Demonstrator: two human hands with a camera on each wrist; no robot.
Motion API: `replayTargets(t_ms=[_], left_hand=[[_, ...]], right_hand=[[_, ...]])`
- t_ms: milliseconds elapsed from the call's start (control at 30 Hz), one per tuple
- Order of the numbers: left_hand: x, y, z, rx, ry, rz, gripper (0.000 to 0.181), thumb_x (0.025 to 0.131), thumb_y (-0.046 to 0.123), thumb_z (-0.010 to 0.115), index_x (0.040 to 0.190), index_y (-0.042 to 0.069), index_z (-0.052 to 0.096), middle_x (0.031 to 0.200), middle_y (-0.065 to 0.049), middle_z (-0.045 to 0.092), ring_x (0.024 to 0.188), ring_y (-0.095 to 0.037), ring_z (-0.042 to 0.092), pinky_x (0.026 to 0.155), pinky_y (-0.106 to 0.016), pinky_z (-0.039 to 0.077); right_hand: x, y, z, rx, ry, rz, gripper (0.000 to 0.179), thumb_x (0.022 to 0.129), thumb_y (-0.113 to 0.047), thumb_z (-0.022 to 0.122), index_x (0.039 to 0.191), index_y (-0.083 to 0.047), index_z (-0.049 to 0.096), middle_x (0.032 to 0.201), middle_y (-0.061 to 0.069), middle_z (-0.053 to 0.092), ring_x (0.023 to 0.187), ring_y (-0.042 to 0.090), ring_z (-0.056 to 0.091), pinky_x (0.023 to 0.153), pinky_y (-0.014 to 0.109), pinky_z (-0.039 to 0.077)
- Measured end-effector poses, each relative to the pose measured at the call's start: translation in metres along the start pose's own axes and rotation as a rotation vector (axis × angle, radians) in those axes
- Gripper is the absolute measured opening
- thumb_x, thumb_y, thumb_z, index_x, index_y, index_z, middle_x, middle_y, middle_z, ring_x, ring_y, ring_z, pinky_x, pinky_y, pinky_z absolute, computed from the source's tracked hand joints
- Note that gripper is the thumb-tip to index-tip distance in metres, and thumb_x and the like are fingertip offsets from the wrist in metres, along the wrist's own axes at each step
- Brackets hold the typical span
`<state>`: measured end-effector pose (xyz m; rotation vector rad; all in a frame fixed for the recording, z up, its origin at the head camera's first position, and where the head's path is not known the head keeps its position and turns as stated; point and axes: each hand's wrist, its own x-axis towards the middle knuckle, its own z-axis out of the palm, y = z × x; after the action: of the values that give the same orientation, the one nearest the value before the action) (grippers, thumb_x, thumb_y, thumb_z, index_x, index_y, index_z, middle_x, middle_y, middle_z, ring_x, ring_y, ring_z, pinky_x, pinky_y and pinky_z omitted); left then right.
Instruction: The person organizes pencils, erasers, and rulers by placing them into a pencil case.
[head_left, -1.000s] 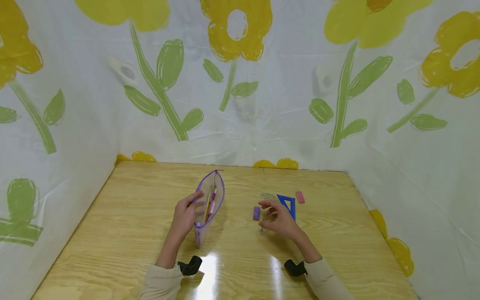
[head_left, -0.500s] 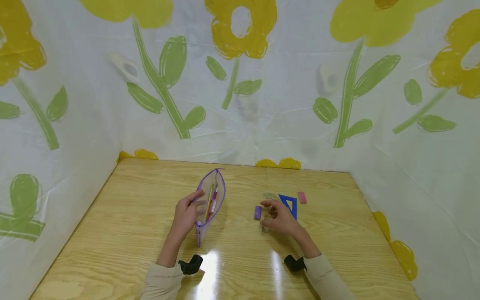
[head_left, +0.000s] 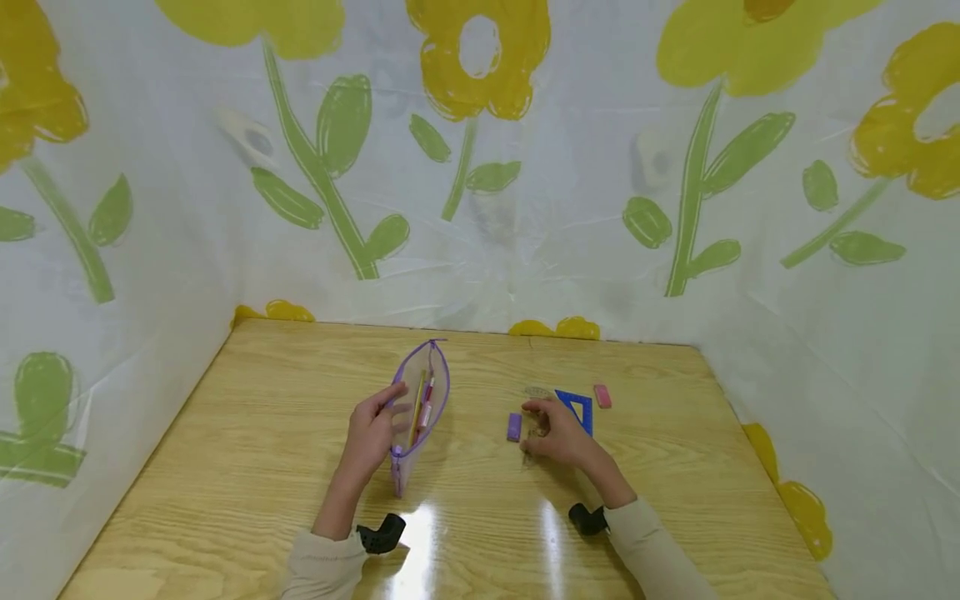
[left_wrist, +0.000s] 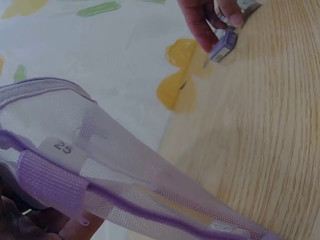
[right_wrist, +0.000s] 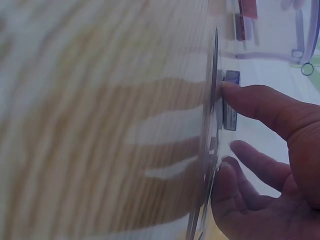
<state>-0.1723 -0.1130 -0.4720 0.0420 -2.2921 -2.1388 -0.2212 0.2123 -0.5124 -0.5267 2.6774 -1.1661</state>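
My left hand point(head_left: 371, 432) holds a see-through mesh pencil pouch point(head_left: 439, 385) with purple trim by its side, thumb over the rim. Its mouth gapes, showing a yellow pencil point(head_left: 417, 408), a thin red pencil or pen point(head_left: 429, 389) and a small pink-and-white item point(head_left: 424, 416). In the left wrist view the pouch bears a tag point(left_wrist: 62, 148) marked 25. My right hand point(head_left: 558, 433) is low over a clear flat plastic piece point(head_left: 527, 458), with thumb and bent fingertips spread apart at it. A purple eraser point(head_left: 513, 427) lies just left of those fingertips.
Behind and beside my right hand lie a clear protractor point(head_left: 537, 392), a blue set square point(head_left: 587, 410), partly hidden, and a pink eraser point(head_left: 602, 396). The wooden table point(head_left: 247, 433) is walled at the back and sides by white flower-print sheets point(head_left: 487, 275).
Almost nothing differs. My right hand has shifted very slightly over the clear plastic piece; the left hand and pouch stay in place while the head view sways a little.
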Motion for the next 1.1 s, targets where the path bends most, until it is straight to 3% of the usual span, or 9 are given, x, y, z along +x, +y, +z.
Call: replayTargets(t_ms=[200,667,1100], left_hand=[[-0.001,-0.001,0.0,0.007,-0.002,0.004,0.046,0.105,0.001,0.031,0.149,-0.009,0.042,0.15,-0.027,0.048,0.13,-0.044,0.055,0.1,-0.043,0.059],[-0.003,0.003,0.002,0.019,0.006,0.019,0.047,0.103,-0.002,0.032,0.148,-0.009,0.044,0.148,-0.028,0.051,0.128,-0.045,0.057,0.099,-0.043,0.059],[-0.008,0.006,0.001,0.011,-0.012,0.028,0.047,0.104,-0.001,0.03,0.149,-0.009,0.043,0.148,-0.03,0.049,0.129,-0.046,0.056,0.1,-0.046,0.059]], right_hand=[[0.002,-0.002,0.001,-0.06,-0.012,0.024,0.058,0.08,-0.014,0.087,0.13,0.003,0.064,0.11,0.009,0.057,0.088,0.018,0.046,0.071,0.026,0.044],[0.007,-0.006,0.0,-0.074,-0.004,0.078,0.05,0.077,-0.019,0.089,0.121,-0.003,0.07,0.113,0.008,0.059,0.089,0.019,0.047,0.075,0.031,0.045],[0.006,-0.011,0.003,-0.078,0.021,0.098,0.042,0.077,-0.017,0.089,0.113,-0.006,0.071,0.105,0.006,0.054,0.086,0.019,0.045,0.07,0.031,0.042]])
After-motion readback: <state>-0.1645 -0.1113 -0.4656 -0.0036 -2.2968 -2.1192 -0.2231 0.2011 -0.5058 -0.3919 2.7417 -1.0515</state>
